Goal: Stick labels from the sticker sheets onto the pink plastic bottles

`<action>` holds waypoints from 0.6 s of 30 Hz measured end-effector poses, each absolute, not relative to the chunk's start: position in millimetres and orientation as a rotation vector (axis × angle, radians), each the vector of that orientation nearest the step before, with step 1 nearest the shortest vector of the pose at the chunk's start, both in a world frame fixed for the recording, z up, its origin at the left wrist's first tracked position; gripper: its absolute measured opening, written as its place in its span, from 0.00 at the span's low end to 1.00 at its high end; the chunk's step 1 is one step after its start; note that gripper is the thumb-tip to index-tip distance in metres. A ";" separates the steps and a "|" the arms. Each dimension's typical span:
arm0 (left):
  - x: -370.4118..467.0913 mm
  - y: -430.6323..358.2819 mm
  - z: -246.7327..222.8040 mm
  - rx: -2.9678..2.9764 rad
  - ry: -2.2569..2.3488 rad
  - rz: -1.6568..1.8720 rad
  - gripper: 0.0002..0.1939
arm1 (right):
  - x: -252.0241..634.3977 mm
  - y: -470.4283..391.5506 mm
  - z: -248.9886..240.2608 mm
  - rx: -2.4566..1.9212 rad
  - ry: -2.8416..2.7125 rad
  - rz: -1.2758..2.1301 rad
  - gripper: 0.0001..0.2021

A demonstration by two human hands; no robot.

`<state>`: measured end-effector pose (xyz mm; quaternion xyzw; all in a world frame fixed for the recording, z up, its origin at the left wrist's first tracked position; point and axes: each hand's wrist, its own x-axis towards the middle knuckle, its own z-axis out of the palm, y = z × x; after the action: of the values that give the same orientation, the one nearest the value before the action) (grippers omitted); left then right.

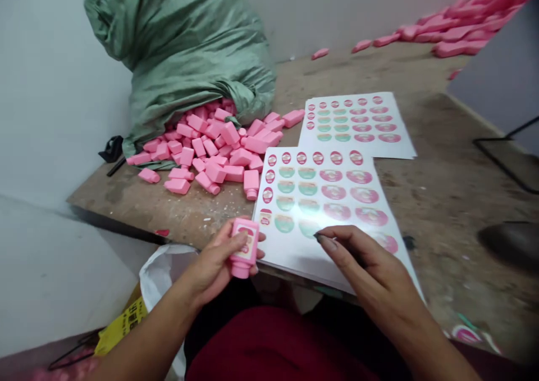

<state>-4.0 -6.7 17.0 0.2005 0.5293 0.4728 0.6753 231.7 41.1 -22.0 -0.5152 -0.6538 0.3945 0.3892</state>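
Note:
My left hand (219, 254) is closed around a small pink plastic bottle (241, 268), its neck pointing down toward me. The thumb presses on the bottle's front label, which is pink and cream. My right hand (366, 263) hovers over the lower part of the front sticker sheet (290, 252), beside a green oval sticker (309, 227). Its thumb and forefinger are pinched together; whether anything small sits between the tips cannot be made out. Rows of round and oval pink and green stickers cover the white sheet.
Many pink bottles (214, 170) spill from a large green sack (202, 38) at the back left. Another sticker sheet (404, 139) lies behind the front one. Long pink bottles (463, 32) are heaped at the far right. A white plastic bag (154, 274) hangs below the table's edge.

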 end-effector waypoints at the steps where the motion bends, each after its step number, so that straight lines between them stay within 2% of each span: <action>1: 2.5 -5.5 15.7 0.429 1.127 1.080 0.25 | 227.2 37.8 -19.3 -1.278 -1.693 0.992 0.11; 7: 41.5 0.6 8.8 0.439 0.977 1.063 0.25 | 218.4 25.1 -10.1 -1.241 -1.843 0.710 0.07; 13: 46.0 1.1 0.0 0.540 0.989 1.031 0.24 | 217.1 27.2 -10.6 -1.182 -1.966 0.379 0.04; 18: 43.4 4.6 -5.0 0.572 1.012 1.024 0.26 | 214.7 30.7 -14.5 -1.150 -2.006 0.353 0.03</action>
<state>43.4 4.6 -5.0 0.2581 0.4569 0.4625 0.7147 214.7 30.7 -14.5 -0.4524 -0.7895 0.1389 0.3907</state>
